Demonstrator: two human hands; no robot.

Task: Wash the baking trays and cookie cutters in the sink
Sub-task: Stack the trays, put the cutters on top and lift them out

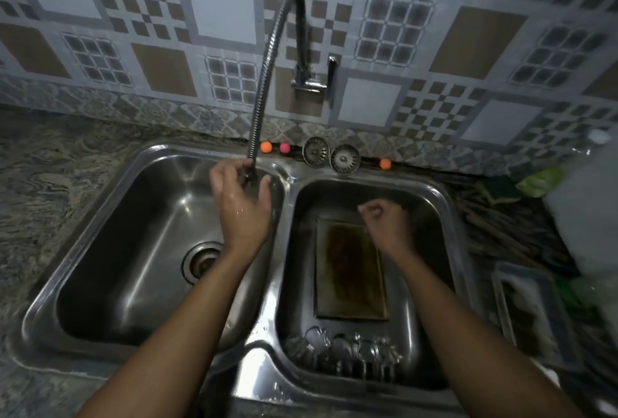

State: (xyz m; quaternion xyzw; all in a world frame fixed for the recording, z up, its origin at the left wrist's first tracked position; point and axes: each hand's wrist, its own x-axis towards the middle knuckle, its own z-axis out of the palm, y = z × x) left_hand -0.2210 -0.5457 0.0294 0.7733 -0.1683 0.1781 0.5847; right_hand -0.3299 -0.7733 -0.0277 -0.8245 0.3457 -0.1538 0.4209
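Head view showed, at the far left, the steel left basin [133,217], smooth and shiny, with a round drain [202,262] at its bottom. Next to it the left hand [240,200], wet on its back, was closed around the tip of the ribbed flexible faucet hose [264,83], which curved down from the tiled wall. Two round sink strainers [316,151] leaned behind the sink. In the right basin [431,217] a flat rectangular baking tray [347,277], brown with stains, lay on the bottom, and the metal cookie cutters [347,350] were heaped at the near wall. The right hand [384,220] hung over the far corner of the tray with curled fingers; I could not tell if it pinched anything. Another baking tray [521,310] rested on the counter at the right. The trays seemed stiff, light and probably slippery when wet, best taken by the raised rim. The cutters looked thin and easy to bend, with sharp edges, so better held by their sides
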